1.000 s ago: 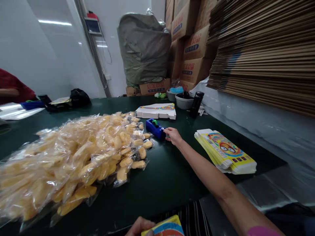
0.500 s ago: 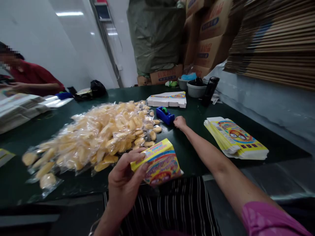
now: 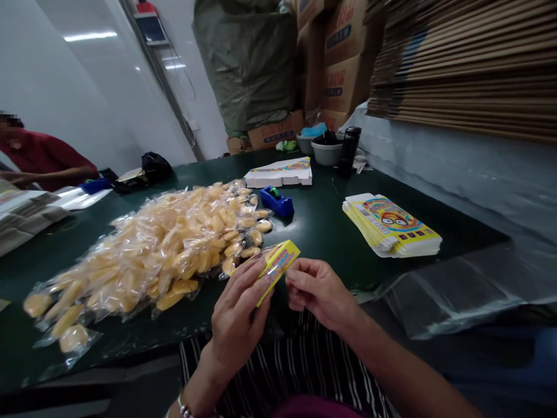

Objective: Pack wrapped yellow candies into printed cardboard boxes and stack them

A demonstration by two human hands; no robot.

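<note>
Yellow printed carton (image 3: pixel 281 266) clasped by the left hand (image 3: pixel 241 307) near the dark green table (image 3: pixel 322 226)'s front edge; right hand (image 3: pixel 319 293) curled at the carton's end, its grip unclear; blue tape dispenser (image 3: pixel 278 203) beyond.

I see a pale glossy wall (image 3: pixel 96 98) at left, bright light streak (image 3: pixel 90 36) on it, small wall-mounted unit (image 3: pixel 150 28) near a grey post (image 3: pixel 164 81). Dark green tabletop (image 3: pixel 319 223). Behind it I get a drab-green cover (image 3: pixel 248 64), stacked printed cartons (image 3: pixel 343 81); right, piled flattened cardboard (image 3: pixel 470 69) above pale plastic sheeting (image 3: pixel 439 159).
</note>
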